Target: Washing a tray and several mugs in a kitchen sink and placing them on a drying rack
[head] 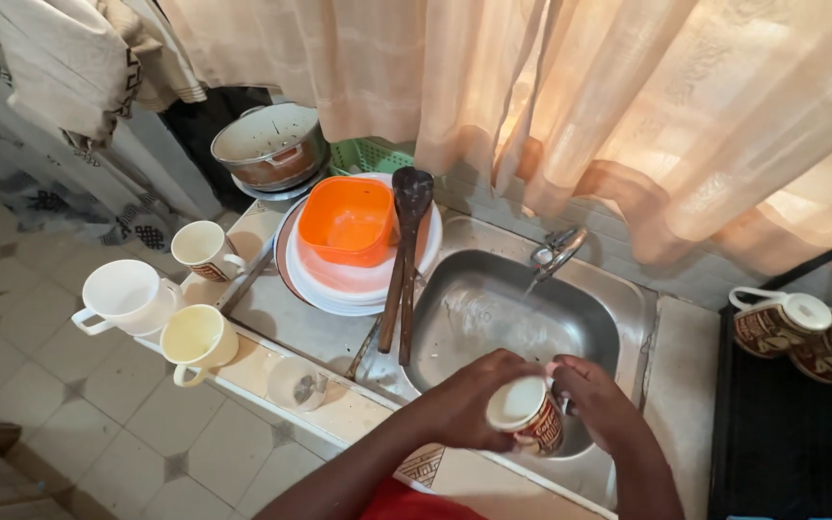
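Kitchen counter with a steel sink (493, 318) under a peach curtain (628, 106), seen from above while a person washes a mug.

Largest first: the sink basin sits mid-frame, a thin stream running from its tap (556, 248). On the drainboard to the left lie stacked white plates (339, 284) carrying an orange tub (347, 220), two wooden spoons (406, 260), then three upturned cups (170, 299). Over the basin's near edge, the left hand (464, 400) is wrapped around a patterned mug (529, 416), held upright. The right hand (601, 403) closes against the mug's handle side, fingers partly hidden. Doing this well probably means keeping the left grip firm on the slippery wall, staying low over the basin, and turning the mug toward the stream.
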